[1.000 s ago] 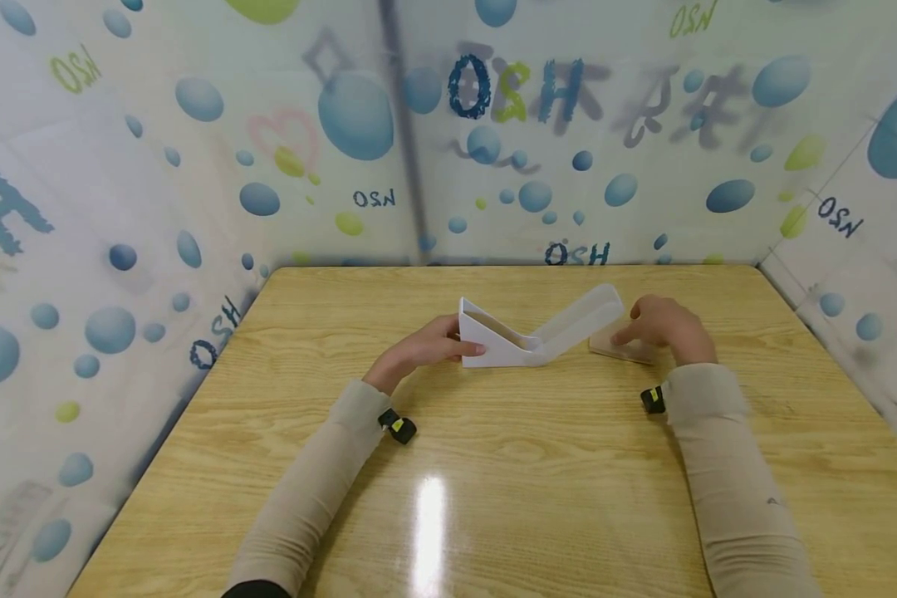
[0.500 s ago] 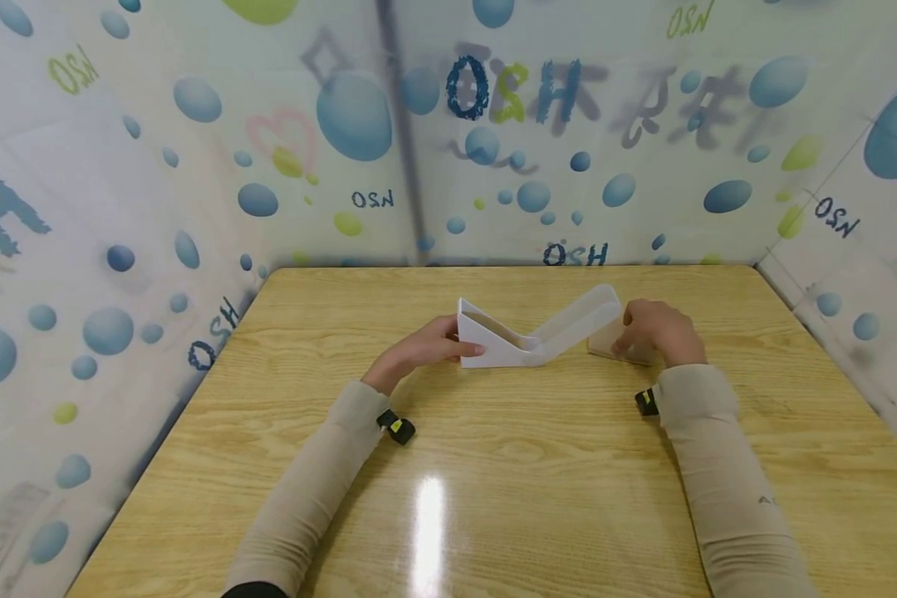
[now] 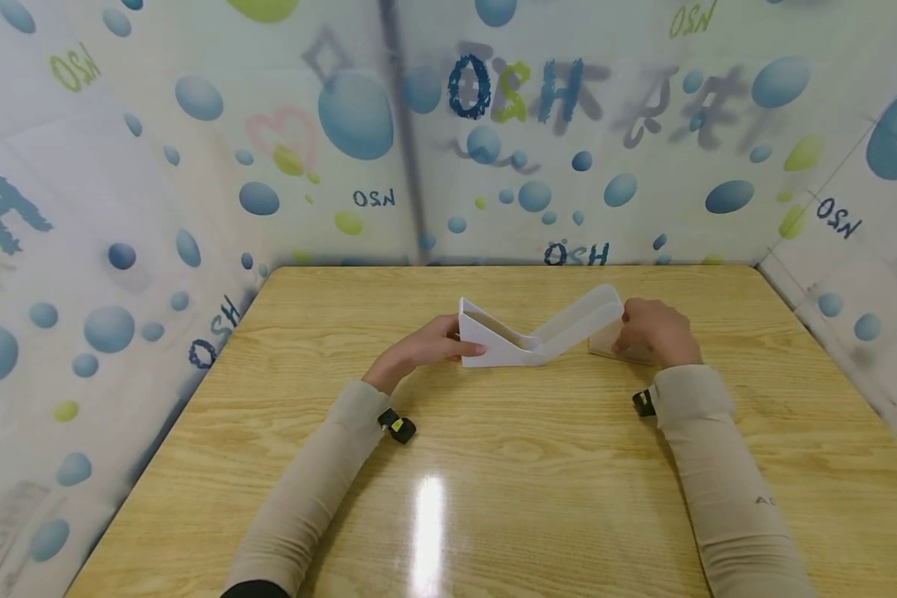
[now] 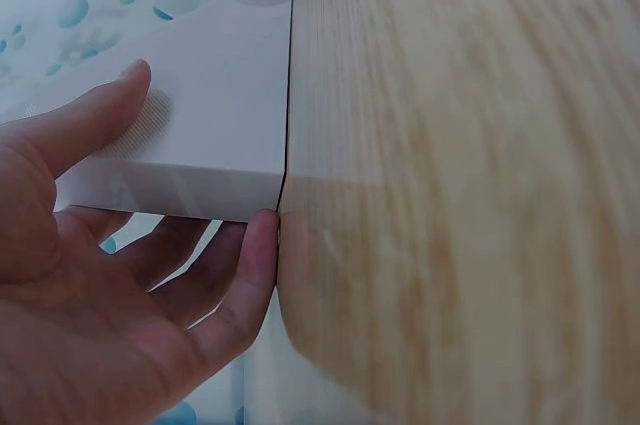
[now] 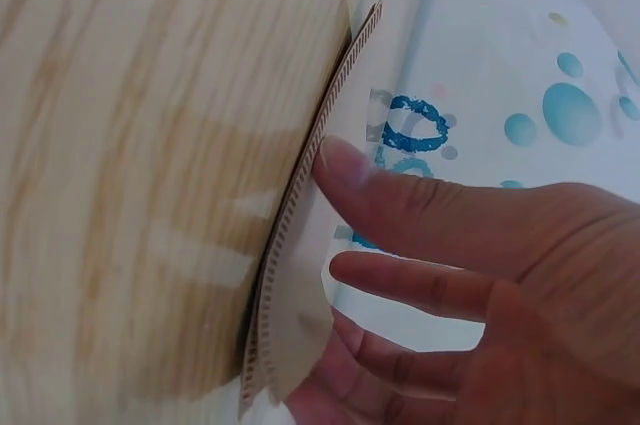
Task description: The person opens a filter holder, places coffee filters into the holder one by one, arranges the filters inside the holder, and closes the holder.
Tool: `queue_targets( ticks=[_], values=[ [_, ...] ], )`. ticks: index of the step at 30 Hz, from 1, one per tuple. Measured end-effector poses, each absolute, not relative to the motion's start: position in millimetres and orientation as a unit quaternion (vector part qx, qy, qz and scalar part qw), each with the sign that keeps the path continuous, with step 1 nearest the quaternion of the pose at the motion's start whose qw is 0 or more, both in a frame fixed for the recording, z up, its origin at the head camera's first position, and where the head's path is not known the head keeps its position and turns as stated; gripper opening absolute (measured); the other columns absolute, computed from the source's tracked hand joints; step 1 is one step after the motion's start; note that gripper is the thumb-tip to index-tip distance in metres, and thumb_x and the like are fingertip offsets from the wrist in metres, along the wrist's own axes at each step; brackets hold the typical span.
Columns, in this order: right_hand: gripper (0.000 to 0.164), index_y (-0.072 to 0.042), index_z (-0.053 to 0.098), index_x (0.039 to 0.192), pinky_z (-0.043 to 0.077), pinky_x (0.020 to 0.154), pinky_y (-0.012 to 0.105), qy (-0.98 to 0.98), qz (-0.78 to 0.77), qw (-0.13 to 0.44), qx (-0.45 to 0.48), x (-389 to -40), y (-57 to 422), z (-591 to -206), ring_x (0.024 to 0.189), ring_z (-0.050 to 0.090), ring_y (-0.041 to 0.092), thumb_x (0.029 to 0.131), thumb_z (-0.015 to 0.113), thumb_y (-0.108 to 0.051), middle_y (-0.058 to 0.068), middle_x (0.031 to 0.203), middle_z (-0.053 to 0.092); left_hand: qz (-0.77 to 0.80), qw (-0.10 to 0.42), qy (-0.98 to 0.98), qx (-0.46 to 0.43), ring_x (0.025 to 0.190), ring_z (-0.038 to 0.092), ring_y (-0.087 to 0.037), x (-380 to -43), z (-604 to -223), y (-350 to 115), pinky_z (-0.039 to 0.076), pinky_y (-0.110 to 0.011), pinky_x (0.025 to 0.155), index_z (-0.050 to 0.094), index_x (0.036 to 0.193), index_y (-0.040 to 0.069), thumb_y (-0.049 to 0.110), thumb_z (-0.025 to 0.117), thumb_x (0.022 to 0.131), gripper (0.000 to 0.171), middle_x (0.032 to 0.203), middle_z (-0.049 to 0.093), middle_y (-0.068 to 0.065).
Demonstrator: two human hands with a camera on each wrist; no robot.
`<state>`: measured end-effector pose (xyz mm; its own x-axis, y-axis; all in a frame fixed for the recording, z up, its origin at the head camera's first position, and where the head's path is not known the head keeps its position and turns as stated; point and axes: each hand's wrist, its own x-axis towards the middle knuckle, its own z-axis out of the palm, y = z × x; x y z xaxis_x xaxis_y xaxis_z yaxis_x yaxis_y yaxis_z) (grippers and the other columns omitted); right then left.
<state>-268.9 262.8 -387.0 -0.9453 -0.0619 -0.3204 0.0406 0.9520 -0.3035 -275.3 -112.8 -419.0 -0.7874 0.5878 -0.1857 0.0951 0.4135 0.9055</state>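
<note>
My left hand (image 3: 426, 342) grips the closed end of a white wedge-shaped box (image 3: 497, 353) standing on the table, its thumb on the near side and the fingers around the end. The box's translucent lid (image 3: 579, 320) is swung up to the right, and a brownish inside shows through the opening. To the right, my right hand (image 3: 658, 330) is at a small stack of tan paper coffee filters (image 3: 604, 341) with crimped edges. In the right wrist view the thumb presses the crimped edge of the filters (image 5: 300, 295) and other fingers reach the far edge.
The wooden table (image 3: 538, 465) runs back to a wall covering (image 3: 433, 149) printed with blue and green drops. Small black cameras sit at both wrists. The raised lid's tip is close to the right hand's fingers.
My right hand has shifted slightly left and its fingers have closed in on the coffee filters. The left hand and the box have stayed in place.
</note>
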Motion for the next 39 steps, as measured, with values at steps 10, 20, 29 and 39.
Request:
queue_targets(
  ticks=[10, 20, 29, 39],
  values=[
    [0.072, 0.013, 0.041, 0.143, 0.049, 0.096, 0.060, 0.965, -0.190, 0.181, -0.018, -272.2, 269.0, -386.2, 0.115, 0.054, 0.047, 0.091, 0.078, -0.022, 0.039, 0.139, 0.049, 0.499, 0.242, 0.804, 0.213, 0.111, 0.066, -0.022, -275.2, -418.5, -113.8, 0.053, -0.032, 0.084, 0.058, 0.139, 0.009, 0.021, 0.069, 0.100, 0.042, 0.132, 0.068, -0.015],
    [0.052, 0.013, 0.049, 0.136, 0.049, 0.085, 0.053, 0.969, -0.190, 0.156, -0.029, -274.1, 272.5, -392.8, 0.101, 0.054, 0.042, 0.092, 0.067, -0.008, 0.035, 0.130, 0.056, 0.498, 0.245, 0.805, 0.209, 0.111, 0.065, -0.021, -275.4, -419.8, -113.3, 0.053, -0.031, 0.085, 0.059, 0.138, 0.009, 0.022, 0.069, 0.100, 0.042, 0.132, 0.068, -0.014],
    [0.053, 0.012, 0.045, 0.141, 0.047, 0.091, 0.059, 0.971, -0.197, 0.136, -0.025, -277.0, 279.4, -390.6, 0.109, 0.054, 0.047, 0.093, 0.062, -0.004, 0.039, 0.133, 0.053, 0.501, 0.242, 0.803, 0.214, 0.111, 0.065, -0.022, -276.2, -419.0, -111.2, 0.054, -0.031, 0.085, 0.059, 0.138, 0.008, 0.021, 0.069, 0.100, 0.041, 0.131, 0.068, -0.015],
    [0.047, 0.013, 0.042, 0.141, 0.044, 0.078, 0.044, 0.965, -0.222, 0.133, -0.031, -275.2, 282.1, -380.9, 0.094, 0.050, 0.038, 0.097, 0.041, -0.002, 0.034, 0.129, 0.050, 0.502, 0.246, 0.801, 0.215, 0.113, 0.066, -0.023, -276.3, -419.1, -112.5, 0.055, -0.032, 0.087, 0.057, 0.139, 0.008, 0.020, 0.068, 0.100, 0.042, 0.133, 0.067, -0.015]
  ],
)
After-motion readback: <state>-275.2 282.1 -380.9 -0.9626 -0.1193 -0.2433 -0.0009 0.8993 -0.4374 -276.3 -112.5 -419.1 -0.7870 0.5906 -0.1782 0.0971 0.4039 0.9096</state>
